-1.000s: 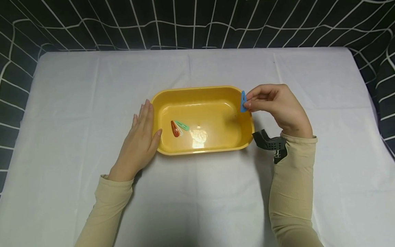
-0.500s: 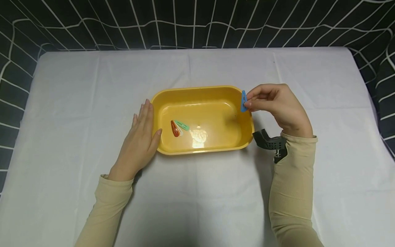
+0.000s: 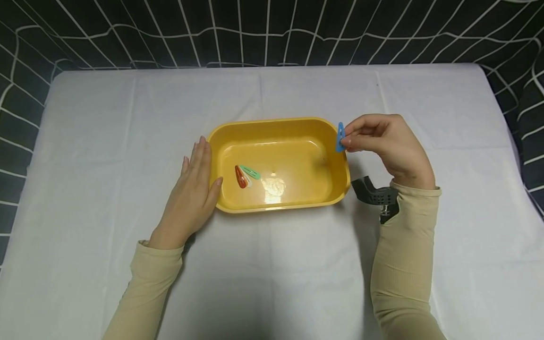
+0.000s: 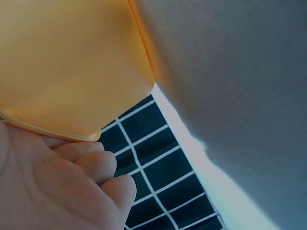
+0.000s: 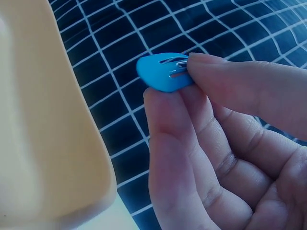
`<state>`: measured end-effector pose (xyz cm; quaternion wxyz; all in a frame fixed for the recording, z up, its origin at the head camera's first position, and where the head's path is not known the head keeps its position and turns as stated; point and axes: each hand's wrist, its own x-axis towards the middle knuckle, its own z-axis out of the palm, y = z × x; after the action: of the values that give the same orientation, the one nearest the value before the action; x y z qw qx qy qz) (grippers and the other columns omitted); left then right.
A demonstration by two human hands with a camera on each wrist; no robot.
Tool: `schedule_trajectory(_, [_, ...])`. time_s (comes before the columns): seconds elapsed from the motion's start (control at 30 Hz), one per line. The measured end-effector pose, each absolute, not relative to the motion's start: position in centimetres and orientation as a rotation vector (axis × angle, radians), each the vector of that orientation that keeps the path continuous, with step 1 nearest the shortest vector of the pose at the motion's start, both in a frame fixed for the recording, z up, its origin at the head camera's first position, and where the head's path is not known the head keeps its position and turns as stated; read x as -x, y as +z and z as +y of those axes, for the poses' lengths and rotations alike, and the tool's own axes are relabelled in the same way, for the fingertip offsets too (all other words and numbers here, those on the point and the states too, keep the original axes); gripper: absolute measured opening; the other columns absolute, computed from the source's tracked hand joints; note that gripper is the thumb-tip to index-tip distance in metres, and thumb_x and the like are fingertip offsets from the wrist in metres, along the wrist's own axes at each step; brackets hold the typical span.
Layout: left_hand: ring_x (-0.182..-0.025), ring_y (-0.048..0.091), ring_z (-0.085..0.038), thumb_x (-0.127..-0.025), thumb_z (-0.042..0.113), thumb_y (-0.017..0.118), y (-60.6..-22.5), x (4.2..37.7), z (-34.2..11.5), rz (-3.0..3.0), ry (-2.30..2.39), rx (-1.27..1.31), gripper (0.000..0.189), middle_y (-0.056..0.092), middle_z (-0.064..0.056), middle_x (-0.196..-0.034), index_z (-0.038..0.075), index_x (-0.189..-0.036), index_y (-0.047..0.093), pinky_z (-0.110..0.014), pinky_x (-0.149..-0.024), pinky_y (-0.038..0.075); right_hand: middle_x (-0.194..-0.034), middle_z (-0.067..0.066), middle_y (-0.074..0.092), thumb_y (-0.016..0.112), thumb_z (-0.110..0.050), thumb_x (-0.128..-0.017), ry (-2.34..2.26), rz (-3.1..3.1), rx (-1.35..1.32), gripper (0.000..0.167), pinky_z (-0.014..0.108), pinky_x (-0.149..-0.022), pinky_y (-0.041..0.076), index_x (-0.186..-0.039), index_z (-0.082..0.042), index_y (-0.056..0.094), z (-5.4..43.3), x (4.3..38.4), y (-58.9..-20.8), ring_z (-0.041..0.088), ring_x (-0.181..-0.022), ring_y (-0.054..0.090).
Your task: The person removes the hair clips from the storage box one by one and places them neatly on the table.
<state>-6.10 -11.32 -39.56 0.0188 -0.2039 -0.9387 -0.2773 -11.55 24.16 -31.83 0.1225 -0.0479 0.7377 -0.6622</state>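
Between thumb and fingers my right hand (image 3: 386,141) pinches a blue snap hair clip (image 3: 340,137), held up at the right rim of a yellow plastic basin (image 3: 272,123). The right wrist view shows the blue clip (image 5: 163,72) close up, with its metal-looking inner prongs. Straight-fingered, my left hand (image 3: 187,198) rests along the basin's left side, its thumb at the rim. In the left wrist view the palm and fingertips lie against the basin's outer wall (image 4: 81,81). Inside the basin, toward its left, lie a red-brown hair clip (image 3: 241,177), a green one (image 3: 250,172) and a whitish one partly hidden between them.
A white cloth (image 3: 127,118) with faint creases covers the table. Behind its far edge hangs dark fabric with a white grid (image 3: 272,33), which also borders both sides. A black camera mount (image 3: 374,192) juts from the right sleeve toward the basin.
My right hand has shifted slightly to the right and away from me, carrying the blue hair clip. The left hand, the basin and the clips inside stay where they were.
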Motion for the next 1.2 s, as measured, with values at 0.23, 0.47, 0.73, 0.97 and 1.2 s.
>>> schedule_trajectory(0.23, [-0.144,0.003,-0.024,-0.100,0.022,0.041,-39.5,6.1,-11.3,-2.923,-0.861,0.624,0.064,0.004,-0.018,-0.156,-0.010,-0.146,0.011,-0.043,-0.114,0.005,-0.075,0.010,0.069,0.071,0.005,-0.079,-1.977,2.143,0.097,0.008,0.025,-0.066,0.054,-0.086,0.007,0.068,24.7,11.5,-31.8,0.021,-0.065,0.064])
schedule_trajectory(0.47, [-0.144,0.003,-0.024,-0.100,0.022,0.042,-39.5,6.1,-11.4,-2.924,-0.867,0.621,0.065,0.004,-0.018,-0.156,-0.009,-0.147,0.010,-0.043,-0.114,0.005,-0.074,0.011,0.069,0.069,0.008,-0.079,-2.031,2.116,0.093,0.008,0.028,-0.067,0.055,-0.086,0.010,0.067,25.3,11.5,-31.9,0.023,-0.064,0.066])
schedule_trajectory(0.73, [-0.144,0.003,-0.024,-0.100,0.022,0.042,-39.6,6.1,-11.4,-2.928,-0.864,0.623,0.065,0.004,-0.018,-0.156,-0.009,-0.147,0.010,-0.043,-0.114,0.005,-0.074,0.011,0.069,0.071,0.007,-0.077,-2.047,2.140,0.001,0.008,0.026,-0.066,0.054,-0.085,0.007,0.068,26.1,11.3,-32.0,0.020,-0.064,0.065])
schedule_trajectory(0.97, [-0.144,0.003,-0.024,-0.100,0.021,0.042,-39.6,6.1,-11.4,-2.922,-0.863,0.626,0.064,0.004,-0.018,-0.156,-0.009,-0.147,0.010,-0.043,-0.114,0.005,-0.073,0.009,0.069,0.070,0.008,-0.078,-2.070,2.147,-0.068,0.007,0.024,-0.064,0.054,-0.085,0.006,0.070,27.1,11.4,-32.2,0.019,-0.062,0.065])
schedule_trajectory(1.2, [-0.143,0.004,-0.026,-0.099,0.021,0.041,-39.6,6.1,-11.3,-2.903,-0.877,0.634,0.064,0.005,-0.018,-0.156,-0.010,-0.146,0.011,-0.043,-0.114,0.005,-0.073,0.010,0.069,0.070,0.009,-0.078,-2.140,2.076,-0.114,0.007,0.024,-0.065,0.055,-0.084,0.005,0.070,27.9,11.5,-32.6,0.018,-0.063,0.066])
